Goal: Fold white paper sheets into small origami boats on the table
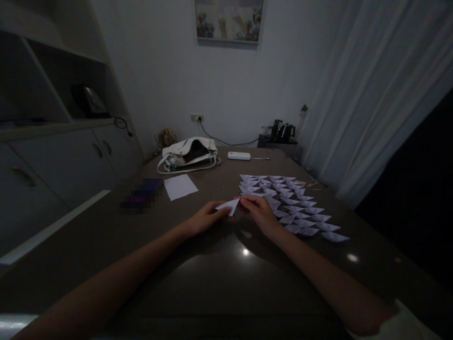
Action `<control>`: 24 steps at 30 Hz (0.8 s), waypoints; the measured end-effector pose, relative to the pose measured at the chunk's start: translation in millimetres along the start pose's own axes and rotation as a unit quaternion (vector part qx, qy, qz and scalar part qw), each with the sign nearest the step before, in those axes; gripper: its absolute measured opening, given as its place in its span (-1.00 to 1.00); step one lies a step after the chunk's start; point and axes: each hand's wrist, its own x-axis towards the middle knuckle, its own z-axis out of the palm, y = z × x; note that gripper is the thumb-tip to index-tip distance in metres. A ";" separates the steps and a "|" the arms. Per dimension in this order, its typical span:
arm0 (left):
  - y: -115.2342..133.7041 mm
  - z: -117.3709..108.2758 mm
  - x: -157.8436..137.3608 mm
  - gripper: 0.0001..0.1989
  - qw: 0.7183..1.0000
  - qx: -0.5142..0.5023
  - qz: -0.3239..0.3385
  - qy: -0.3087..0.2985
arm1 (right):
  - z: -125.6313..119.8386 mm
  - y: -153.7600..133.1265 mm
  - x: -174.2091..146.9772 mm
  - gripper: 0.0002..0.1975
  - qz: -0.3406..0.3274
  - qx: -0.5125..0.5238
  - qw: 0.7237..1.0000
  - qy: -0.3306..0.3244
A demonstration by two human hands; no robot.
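Observation:
Between my two hands is a small piece of folded white paper [230, 206], roughly triangular, held just above the dark table. My left hand [207, 217] pinches its left side, thumb on top. At its right corner, the fingertips of my right hand [260, 212] are closed on the paper. Several folded paper boats [293, 208] stand in rows on the table to the right, close beyond my right hand. A flat stack of white paper [180, 186] lies to the left, beyond my left hand.
A white handbag [189, 153] sits at the back of the dark table [212, 283]. Near it lies a white power bank [239, 156] with a short cable. A blurred-out dark object [141, 194] is at the left. Kettles stand off the table.

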 end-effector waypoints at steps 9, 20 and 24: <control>-1.4 -1.3 1.1 -0.51 0.999 0.025 -0.020 -0.035 | 1.7 0.7 0.7 -0.80 -0.051 -0.071 0.996 0.020; -0.8 0.4 1.5 -0.54 0.999 0.023 -0.017 -0.037 | 1.8 2.0 -1.0 -0.76 -0.007 -0.038 0.999 -0.006; -2.4 0.1 2.1 -0.55 0.999 0.014 -0.005 -0.051 | 0.9 4.7 0.6 -0.75 -0.008 -0.051 0.999 -0.011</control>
